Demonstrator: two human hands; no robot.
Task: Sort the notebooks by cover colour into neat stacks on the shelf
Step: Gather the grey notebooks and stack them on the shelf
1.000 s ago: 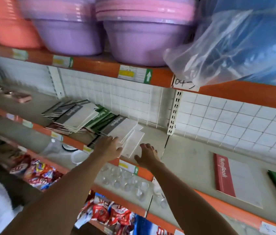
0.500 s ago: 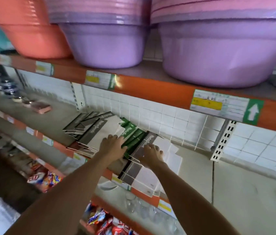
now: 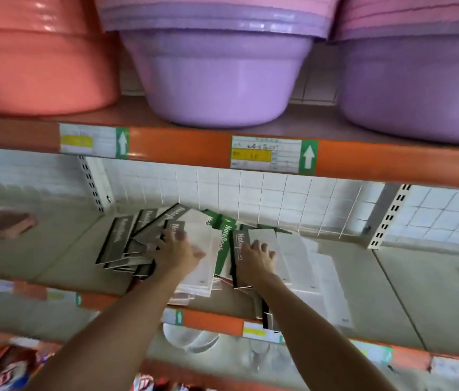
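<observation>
On the middle shelf (image 3: 61,249) we see a loose pile of notebooks, none of it stacked neatly. The black-spined notebooks (image 3: 126,244) fan out at the left of the pile, long axes running near to far and leaning rightward at the far end. The green-spined notebooks (image 3: 224,244) lie in the middle, tilted the same way, their far corners close to the wire grid at the back. At the right, a black-spined notebook (image 3: 241,249) tops a sliding heap of white-covered ones (image 3: 315,277) whose near ends overhang the orange shelf edge.

Our left hand (image 3: 177,253) lies flat, fingers spread and fairly straight, pressing on a white-covered notebook (image 3: 202,249) at the left of the pile. Our right hand (image 3: 256,261) rests on the right heap with fingers slightly bent over the cover; we cannot tell whether it pinches an edge.

Lilac plastic basins (image 3: 219,80) and a coral one (image 3: 36,66) sit on the shelf above.
</observation>
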